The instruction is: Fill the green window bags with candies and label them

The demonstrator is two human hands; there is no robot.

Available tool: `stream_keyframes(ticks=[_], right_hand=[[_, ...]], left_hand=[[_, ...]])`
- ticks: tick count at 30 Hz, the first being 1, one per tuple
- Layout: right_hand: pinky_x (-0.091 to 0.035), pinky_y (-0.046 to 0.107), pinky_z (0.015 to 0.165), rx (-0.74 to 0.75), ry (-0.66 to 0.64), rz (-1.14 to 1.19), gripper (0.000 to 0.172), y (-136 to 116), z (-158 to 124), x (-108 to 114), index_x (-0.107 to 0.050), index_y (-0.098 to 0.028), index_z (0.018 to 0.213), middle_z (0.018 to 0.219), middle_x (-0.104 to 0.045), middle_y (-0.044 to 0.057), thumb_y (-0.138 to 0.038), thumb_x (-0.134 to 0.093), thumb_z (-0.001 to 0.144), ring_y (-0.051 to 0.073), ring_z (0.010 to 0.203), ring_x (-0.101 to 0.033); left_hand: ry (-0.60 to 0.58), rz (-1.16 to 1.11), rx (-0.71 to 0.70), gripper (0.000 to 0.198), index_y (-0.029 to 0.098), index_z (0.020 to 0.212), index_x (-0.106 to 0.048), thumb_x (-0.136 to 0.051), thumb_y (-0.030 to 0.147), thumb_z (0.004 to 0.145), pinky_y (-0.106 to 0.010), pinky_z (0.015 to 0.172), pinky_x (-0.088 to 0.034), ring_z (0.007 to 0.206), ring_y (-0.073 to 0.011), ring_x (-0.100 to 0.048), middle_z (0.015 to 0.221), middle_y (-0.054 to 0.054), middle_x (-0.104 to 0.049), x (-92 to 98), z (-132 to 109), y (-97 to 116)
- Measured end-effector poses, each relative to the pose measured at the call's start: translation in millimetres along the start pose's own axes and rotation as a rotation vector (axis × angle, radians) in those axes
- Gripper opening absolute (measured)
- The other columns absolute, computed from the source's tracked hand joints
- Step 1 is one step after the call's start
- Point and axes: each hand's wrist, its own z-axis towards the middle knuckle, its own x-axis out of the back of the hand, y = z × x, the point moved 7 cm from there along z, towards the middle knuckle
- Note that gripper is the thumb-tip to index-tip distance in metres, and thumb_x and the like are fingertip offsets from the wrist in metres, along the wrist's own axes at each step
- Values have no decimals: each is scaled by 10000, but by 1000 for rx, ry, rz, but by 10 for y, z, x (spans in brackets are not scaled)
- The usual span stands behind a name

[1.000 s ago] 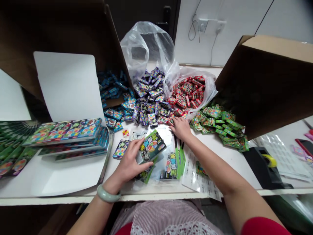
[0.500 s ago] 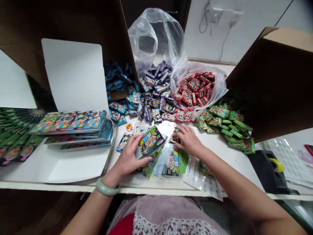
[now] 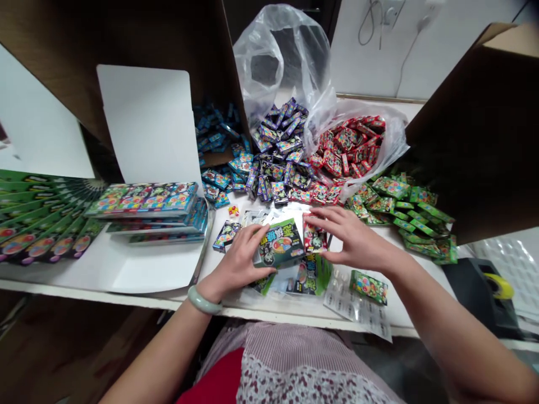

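Observation:
My left hand (image 3: pixel 241 257) grips a flat dark box with a green edge and colourful printing (image 3: pixel 279 244), thumb along its near side and fingers at its far side. My right hand (image 3: pixel 353 238) is closed around a small red box (image 3: pixel 314 233), thumb and fingertips at its edges, right beside the dark box. Below them lies a green-and-black printed packet (image 3: pixel 312 276). A small purple box (image 3: pixel 226 234) rests left of my left hand. Under my right forearm, a small green box (image 3: pixel 369 287) lies on a clear plastic sheet (image 3: pixel 357 307).
Heaps of small blue (image 3: pixel 217 179), purple (image 3: pixel 280 151), red (image 3: pixel 349 147) and green boxes (image 3: pixel 416 216) line the back, the red in a clear bag (image 3: pixel 396 132). An open white carton (image 3: pixel 160 272) holds stacked packs at left. A tape dispenser (image 3: pixel 475 294) stands right.
The dark box has turned flatter and shifted right, with my left hand on it. The small red box now shows upright in my right hand, next to it. The view has shifted slightly.

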Motion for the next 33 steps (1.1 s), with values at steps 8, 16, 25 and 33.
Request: stream_keyframes(ticks=[8, 16, 25, 33], right_hand=[[-441, 499, 991, 86, -227, -16, 710, -139, 25, -84, -509, -305, 1364, 1334, -527, 92, -215, -739, 698, 318, 1183, -504], [-457, 476, 983, 83, -214, 70, 505, -183, 49, -130, -621, -263, 1194, 1273, -572, 86, -262, -763, 709, 292, 1149, -541], [-382, 532, 1074, -55, 17, 185, 519, -168, 130, -269, -456, -267, 1344, 1350, -544, 118, -379, -632, 870, 297, 1292, -460], [-496, 434, 923, -119, 187, 164, 354, 221, 659, -414, -560, -243, 1287, 1152, -689, 86, -311, -373, 995, 214, 1067, -633]], left_hand=[[-86, -51, -65, 973, 239, 1492, -245, -777, 415, 696, -541, 1074, -369, 1282, -355, -397, 1380, -143, -405, -25, -36, 56], [-134, -218, -68, 1005, 275, 1469, -300, -821, 425, 623, -537, 1057, -413, 1264, -348, -432, 1366, -125, -421, -80, -66, 102], [-2, -185, 79, 968, 260, 1464, -297, -801, 356, 644, -549, 1076, -376, 1282, -344, -411, 1362, -129, -405, 2, -141, -30], [69, -215, 156, 931, 285, 1455, -293, -797, 338, 674, -548, 1096, -357, 1290, -332, -407, 1364, -113, -396, 129, -171, -162]])
